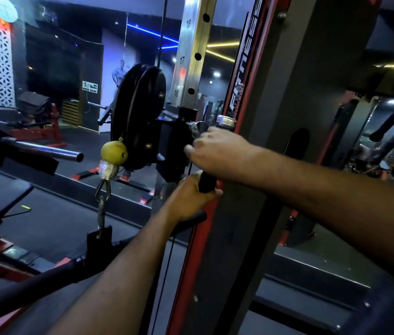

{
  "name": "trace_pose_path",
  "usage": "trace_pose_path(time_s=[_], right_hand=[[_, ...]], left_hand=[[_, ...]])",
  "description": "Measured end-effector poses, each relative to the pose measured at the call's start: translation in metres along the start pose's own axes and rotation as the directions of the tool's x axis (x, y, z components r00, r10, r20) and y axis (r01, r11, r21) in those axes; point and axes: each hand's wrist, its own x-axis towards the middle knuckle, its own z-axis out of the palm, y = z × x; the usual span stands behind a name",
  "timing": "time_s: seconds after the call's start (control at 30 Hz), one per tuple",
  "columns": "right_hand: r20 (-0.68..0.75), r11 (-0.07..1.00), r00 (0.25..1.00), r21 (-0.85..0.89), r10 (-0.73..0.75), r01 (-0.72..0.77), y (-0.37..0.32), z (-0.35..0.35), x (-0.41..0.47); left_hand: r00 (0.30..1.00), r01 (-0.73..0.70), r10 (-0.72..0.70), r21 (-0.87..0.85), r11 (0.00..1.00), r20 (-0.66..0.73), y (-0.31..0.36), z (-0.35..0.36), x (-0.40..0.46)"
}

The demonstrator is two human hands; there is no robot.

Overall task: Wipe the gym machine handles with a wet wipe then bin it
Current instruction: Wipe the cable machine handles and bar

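Left hand: the left hand (pixel 192 198) is wrapped around the lower end of a black handle (pixel 207 182), fingers curled round it.
Right hand: the right hand (pixel 217 147) sits at 12 o'clock from the left, fingers curled over the handle's upper end near a chrome knob (pixel 225 122); no wet wipe shows, so I cannot tell whether it grips a wipe or only the handle.
Key relation: the handle's long axis runs roughly 6 to 12 o'clock, with both hands on it; the right hand is nearer the uncovered top, so a wiping stroke would likely run along that axis.
Surroundings: at 9 o'clock hang a black pulley wheel (pixel 140 117), a yellow ball stopper (pixel 114 152) and a clip (pixel 103 189).
Frame: a red and grey upright (pixel 251 93) stands behind the hands.
Room: dim gym, dark floor (pixel 70 218); no bin in view.
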Motion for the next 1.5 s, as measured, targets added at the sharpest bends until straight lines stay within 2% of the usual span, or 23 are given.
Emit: trace_pose_path(time_s=[0.07, 0.1, 0.13, 0.2, 0.23, 0.37, 0.5, 0.6, 0.7, 0.77, 0.83, 0.9, 1.03, 1.17, 1.23, 1.3, 1.37, 1.5], right_hand=[[-0.004, 0.999, 1.0, -0.036, -0.024, 0.024, -0.02, 0.01, -0.002], [-0.079, 0.999, 0.997, -0.025, -0.024, 0.022, -0.023, 0.011, -0.003], [-0.104, 0.999, 0.994, 0.042, -0.019, 0.024, -0.022, 0.008, -0.005], [-0.04, 0.986, 0.995, 0.139, -0.088, 0.092, -0.016, -0.002, -0.012], [-0.092, 0.984, 0.99, 0.136, -0.107, 0.119, -0.008, -0.004, -0.014], [-0.273, 0.999, 0.962, 0.044, 0.02, -0.009, 0.027, -0.007, -0.012], [-0.275, 0.999, 0.961, 0.038, 0.038, -0.029, 0.003, 0.01, -0.016], [-0.205, 0.999, 0.979, 0.041, 0.001, 0.007, -0.031, 0.031, -0.019], [-0.292, 0.991, 0.956, 0.124, -0.014, 0.052, -0.024, 0.027, -0.02], [-0.293, 0.99, 0.955, 0.117, -0.046, 0.083, -0.006, 0.02, -0.023], [-0.308, 0.999, 0.951, 0.015, 0.034, -0.031, 0.009, 0.013, -0.022], [-0.314, 0.995, 0.944, 0.053, 0.096, -0.083, 0.011, 0.009, -0.02], [-0.401, 0.99, 0.914, 0.143, 0.055, 0.003, -0.01, 0.034, -0.035], [-0.397, 0.953, 0.916, 0.296, 0.056, 0.07, -0.01, 0.037, -0.05], [-0.404, 0.963, 0.911, 0.267, 0.086, 0.028, -0.003, 0.027, -0.04], [-0.426, 0.965, 0.886, 0.252, 0.182, -0.077, 0.005, 0.019, -0.031], [-0.442, 0.955, 0.861, 0.256, 0.253, -0.15, 0.008, 0.021, -0.029], [-0.492, 0.953, 0.847, 0.298, 0.199, -0.051, -0.017, 0.05, -0.04]], left_hand=[[1.0, 0.002, -0.002, -0.024, 1.0, -0.013, 0.002, -0.002, -0.001], [1.0, -0.002, 0.001, -0.026, 1.0, -0.009, 0.004, -0.003, -0.003], [1.0, -0.016, 0.016, -0.021, 1.0, 0.001, 0.006, -0.003, -0.003], [0.999, -0.041, 0.041, -0.027, 0.999, 0.012, 0.006, -0.004, -0.003], [0.999, -0.034, 0.035, -0.025, 0.999, 0.022, 0.004, -0.003, -0.002], [1.0, 0.022, -0.022, -0.014, 1.0, 0.015, 0.0, -0.002, 0.002], [1.0, -0.026, 0.025, 0.051, 0.998, 0.014, 0.009, -0.003, -0.003], [0.997, -0.08, 0.081, 0.103, 0.991, -0.003, 0.004, -0.003, -0.003], [0.999, 0.04, -0.041, 0.022, 0.999, 0.01, 0.007, -0.007, -0.004], [0.998, 0.025, -0.026, 0.028, 0.999, 0.059, 0.007, -0.01, 0.001], [0.994, 0.056, -0.055, -0.001, 0.998, 0.099, 0.01, -0.012, 0.003], [0.994, 0.059, -0.056, -0.023, 0.998, 0.098, 0.012, -0.011, 0.003], [0.993, 0.072, -0.071, -0.008, 0.997, 0.09, 0.018, -0.009, -0.001], [0.989, 0.098, -0.095, -0.019, 0.995, 0.112, 0.022, -0.012, 0.0], [0.98, 0.118, -0.118, 0.009, 0.993, 0.159, 0.024, -0.018, 0.004], [0.969, 0.125, -0.126, 0.017, 0.992, 0.215, 0.025, -0.021, 0.006], [0.967, 0.149, -0.15, 0.021, 0.989, 0.206, 0.025, -0.02, 0.006], [0.979, 0.136, -0.135, 0.003, 0.991, 0.154, 0.032, -0.016, -0.001]])
